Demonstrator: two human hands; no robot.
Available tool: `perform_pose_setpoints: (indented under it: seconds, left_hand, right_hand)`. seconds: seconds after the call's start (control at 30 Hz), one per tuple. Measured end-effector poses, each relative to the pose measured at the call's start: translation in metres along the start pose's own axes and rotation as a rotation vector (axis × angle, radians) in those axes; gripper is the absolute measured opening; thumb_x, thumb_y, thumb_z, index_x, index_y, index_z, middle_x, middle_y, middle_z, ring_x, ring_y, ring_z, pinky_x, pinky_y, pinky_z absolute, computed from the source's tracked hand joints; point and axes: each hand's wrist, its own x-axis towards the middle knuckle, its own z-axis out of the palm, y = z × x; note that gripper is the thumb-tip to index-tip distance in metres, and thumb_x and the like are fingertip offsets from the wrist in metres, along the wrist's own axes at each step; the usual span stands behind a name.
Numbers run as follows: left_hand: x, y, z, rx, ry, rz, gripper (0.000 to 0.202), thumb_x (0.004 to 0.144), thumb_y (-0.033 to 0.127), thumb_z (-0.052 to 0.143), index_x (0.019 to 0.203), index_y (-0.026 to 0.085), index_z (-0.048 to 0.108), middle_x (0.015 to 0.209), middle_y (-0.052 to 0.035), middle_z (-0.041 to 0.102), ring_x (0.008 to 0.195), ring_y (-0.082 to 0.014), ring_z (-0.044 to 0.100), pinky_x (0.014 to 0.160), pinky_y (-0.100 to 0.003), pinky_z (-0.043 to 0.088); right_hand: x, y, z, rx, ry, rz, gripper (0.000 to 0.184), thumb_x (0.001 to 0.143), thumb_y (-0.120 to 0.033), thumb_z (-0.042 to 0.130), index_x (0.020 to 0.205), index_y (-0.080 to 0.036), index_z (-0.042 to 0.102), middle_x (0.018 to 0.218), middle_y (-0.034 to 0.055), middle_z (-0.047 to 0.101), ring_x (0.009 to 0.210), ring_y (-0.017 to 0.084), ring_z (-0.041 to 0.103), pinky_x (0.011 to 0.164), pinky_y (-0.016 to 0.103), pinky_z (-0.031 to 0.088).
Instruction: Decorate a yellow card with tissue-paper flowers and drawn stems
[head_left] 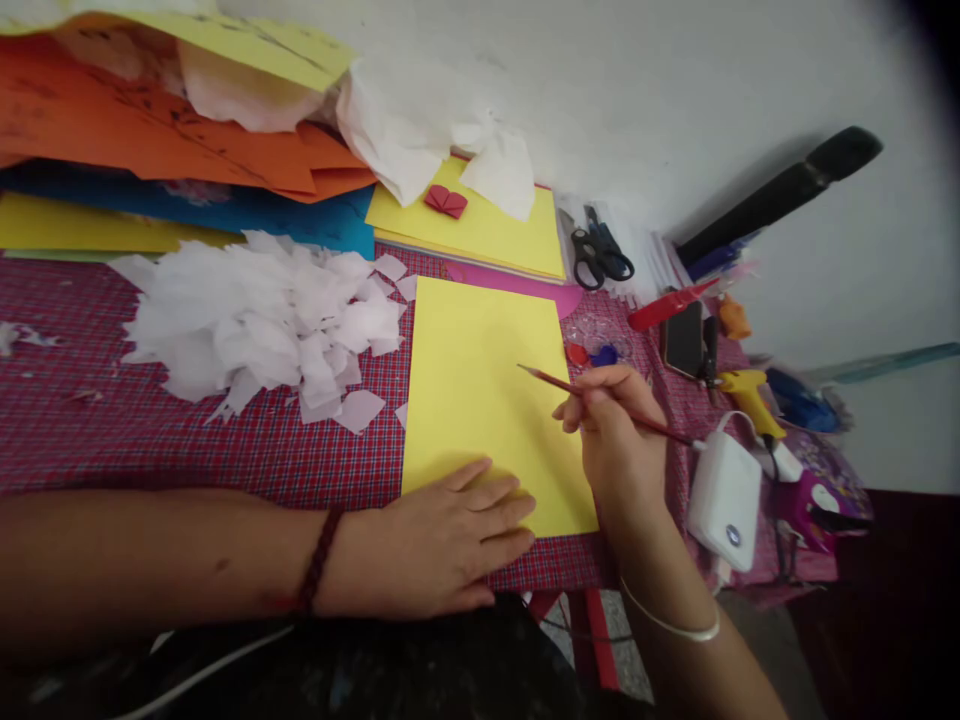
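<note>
A yellow paper sheet (480, 390) lies on the red checked tablecloth (150, 430) in front of me. My left hand (442, 535) rests flat on the sheet's near left corner, fingers stretched out. My right hand (619, 430) is closed around a red pencil (570, 386), its tip hovering over the right part of the sheet.
A heap of white paper scraps (270, 320) lies left of the sheet. Orange, blue and yellow sheets (172, 140) are stacked at the back left. Scissors (596, 250), a phone (682, 338), a yellow glue gun (750, 395) and a white charger box (726, 498) sit at the right.
</note>
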Motion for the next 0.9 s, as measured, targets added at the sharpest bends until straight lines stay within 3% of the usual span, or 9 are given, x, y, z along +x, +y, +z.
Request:
perform_pose_setpoints:
  seconds: [0.13,0.3,0.9]
  left_hand:
    - [0.001,-0.004,-0.001,-0.008,0.010,0.005,0.054,0.093,0.048,0.058,0.138,0.018,0.052,0.147,-0.0077,0.052,0.137,-0.0276,0.041,0.117,-0.046,0.027]
    - [-0.001,-0.004,0.002,-0.014,0.040,-0.003,0.054,0.092,0.048,0.059,0.137,0.018,0.054,0.146,-0.0081,0.053,0.138,-0.0271,0.042,0.119,-0.044,0.026]
    - [0.000,-0.002,0.001,-0.021,0.073,-0.024,0.052,0.090,0.049,0.061,0.133,0.019,0.057,0.147,-0.0076,0.053,0.136,-0.0265,0.044,0.117,-0.042,0.030]
  right_hand:
    - [-0.010,0.014,0.008,0.004,-0.161,0.137,0.005,0.085,-0.020,0.060,0.086,-0.024,0.064,0.067,-0.0030,0.066,0.060,0.012,0.059,0.060,0.027,0.047]
    - [-0.009,0.026,0.015,0.001,-0.135,0.147,0.005,0.086,-0.022,0.059,0.084,-0.023,0.064,0.068,-0.0035,0.067,0.061,0.012,0.060,0.062,0.027,0.049]
    - [-0.010,0.028,0.012,-0.100,-0.123,0.163,0.004,0.086,-0.024,0.062,0.083,-0.024,0.064,0.071,-0.0028,0.068,0.060,0.012,0.060,0.060,0.026,0.047]
